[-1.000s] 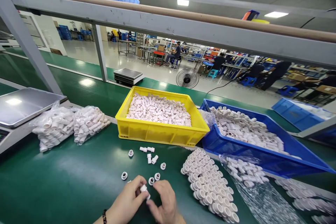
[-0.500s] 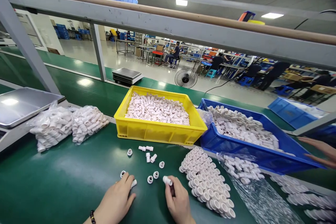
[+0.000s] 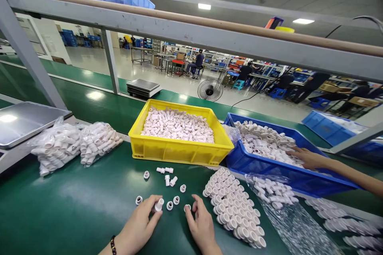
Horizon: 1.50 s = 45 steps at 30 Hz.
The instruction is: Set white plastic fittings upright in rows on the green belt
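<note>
Between the thumb and fingers of my left hand is a white plastic pipe fitting, tilted just above the green tabletop. My right hand has its thumb and fingers apart, the thumb tip at another white pipe fitting that it partly hides. Around the hands lie several loose fittings, among them one upright fitting between the hands and one lying fitting farther back. Right of my right hand, a block of fittings is laid out in close rows.
A yellow bin full of fittings stands ahead. A co-worker's hand reaches into the blue bin at right. Filled plastic bags lie at left by a scale. Clear plastic covers the right side.
My left hand has picked up a fitting and tilted it up. My right hand has lowered its fitting to the tabletop and spread its fingers. The co-worker's hand has moved into the blue bin.
</note>
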Available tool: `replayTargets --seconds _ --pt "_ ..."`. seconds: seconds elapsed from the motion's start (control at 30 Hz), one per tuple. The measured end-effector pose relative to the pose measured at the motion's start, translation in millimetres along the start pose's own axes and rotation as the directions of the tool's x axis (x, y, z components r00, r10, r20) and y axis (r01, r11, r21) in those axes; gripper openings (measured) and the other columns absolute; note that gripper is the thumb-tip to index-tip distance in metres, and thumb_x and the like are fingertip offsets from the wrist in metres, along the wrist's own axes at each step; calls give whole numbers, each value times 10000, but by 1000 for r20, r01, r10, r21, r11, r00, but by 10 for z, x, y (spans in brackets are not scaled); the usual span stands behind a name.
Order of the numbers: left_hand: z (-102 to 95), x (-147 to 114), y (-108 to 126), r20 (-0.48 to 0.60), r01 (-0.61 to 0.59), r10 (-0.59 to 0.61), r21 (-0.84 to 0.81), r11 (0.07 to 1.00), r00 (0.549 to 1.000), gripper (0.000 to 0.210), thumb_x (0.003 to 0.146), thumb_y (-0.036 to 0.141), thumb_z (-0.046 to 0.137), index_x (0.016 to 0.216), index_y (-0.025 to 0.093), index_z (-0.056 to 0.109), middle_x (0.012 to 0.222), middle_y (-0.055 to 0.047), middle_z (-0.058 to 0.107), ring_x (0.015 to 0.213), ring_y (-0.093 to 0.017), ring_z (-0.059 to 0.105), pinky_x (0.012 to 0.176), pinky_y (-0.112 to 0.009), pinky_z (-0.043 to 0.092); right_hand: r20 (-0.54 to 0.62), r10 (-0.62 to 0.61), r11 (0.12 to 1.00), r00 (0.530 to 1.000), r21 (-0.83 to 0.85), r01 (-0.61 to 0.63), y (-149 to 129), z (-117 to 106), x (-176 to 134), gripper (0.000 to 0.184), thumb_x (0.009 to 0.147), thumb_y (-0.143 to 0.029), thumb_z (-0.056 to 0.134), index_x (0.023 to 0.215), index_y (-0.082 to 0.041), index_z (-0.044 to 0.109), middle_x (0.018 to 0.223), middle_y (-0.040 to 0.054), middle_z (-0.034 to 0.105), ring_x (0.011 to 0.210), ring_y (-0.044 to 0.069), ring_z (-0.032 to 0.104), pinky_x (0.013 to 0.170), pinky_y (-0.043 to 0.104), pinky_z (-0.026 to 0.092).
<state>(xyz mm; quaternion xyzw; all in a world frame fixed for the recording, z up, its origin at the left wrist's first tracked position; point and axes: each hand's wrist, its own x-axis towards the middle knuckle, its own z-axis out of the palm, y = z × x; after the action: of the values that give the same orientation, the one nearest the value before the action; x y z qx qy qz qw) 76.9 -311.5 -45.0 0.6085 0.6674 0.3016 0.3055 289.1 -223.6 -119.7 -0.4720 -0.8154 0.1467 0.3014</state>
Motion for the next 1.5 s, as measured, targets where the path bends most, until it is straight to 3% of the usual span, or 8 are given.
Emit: replayTargets --seconds 0.17,0.4,0.7,0.9,1.0,1.13,1.27,1.5 --pt "-123 162 86 -133 -89 108 142 986 985 119 833 276 404 864 224 506 865 -39 531 878 -188 483 803 -314 377 -16 25 995 1000 94 -23 -9 -6 14 316 852 -344 449 1083 -129 447 656 -26 485 433 78 463 452 190 402" --pt "-70 418 -20 -19 -88 107 440 894 994 183 762 106 376 710 207 520 746 -20 580 804 -195 481 814 -361 313 -30 22 970 999 245 -14 1 -4 -13 266 868 -298 431 1079 -135 441 670 -8 499 519 95 491 515 190 423" --pt "-74 465 -86 35 -99 93 445 890 995 181 743 107 386 845 183 514 900 -60 539 872 -209 471 794 -342 352 -24 51 953 998 300 -42 -9 -6 24 231 864 -288 438 1037 -139 473 664 -9 503 515 89 490 515 184 425" --pt "-110 571 86 227 -275 199 380 883 953 349 728 85 419 1012 263 517 1040 -22 506 980 -173 468 853 -269 372 -36 66 947 997 318 -51 -9 -18 44 221 863 -281 439 1021 -136 488 663 -3 510 515 90 496 503 178 426" --pt "-93 658 127 231 -274 191 408 871 954 371 747 85 386 1062 239 504 1042 -50 507 986 -189 475 862 -291 378 -40 76 944 996 324 -59 -9 -25 41 223 863 -283 437 1022 -135 486 660 -5 507 514 90 495 504 177 428" --pt "-144 832 114 194 -246 174 469 848 966 391 797 74 273 1068 219 514 1047 -82 495 953 -202 483 841 -328 386 -53 84 938 995 341 -61 9 -14 36 222 860 -278 441 1022 -135 491 667 0 512 524 91 500 509 178 431" --pt "-187 1008 66 265 -302 186 511 805 946 457 724 23 338 1082 226 535 1071 -79 508 999 -218 465 868 -335 376 -56 104 927 993 368 -76 34 14 29 225 862 -289 441 1018 -136 495 667 0 506 531 94 497 517 181 431" --pt "-112 1061 -34 314 -309 148 561 768 938 305 741 67 339 855 153 609 1003 -123 541 910 -247 516 804 -375 409 -56 116 925 992 370 -88 43 21 31 215 861 -292 447 1002 -142 509 672 1 512 540 92 500 528 181 431"
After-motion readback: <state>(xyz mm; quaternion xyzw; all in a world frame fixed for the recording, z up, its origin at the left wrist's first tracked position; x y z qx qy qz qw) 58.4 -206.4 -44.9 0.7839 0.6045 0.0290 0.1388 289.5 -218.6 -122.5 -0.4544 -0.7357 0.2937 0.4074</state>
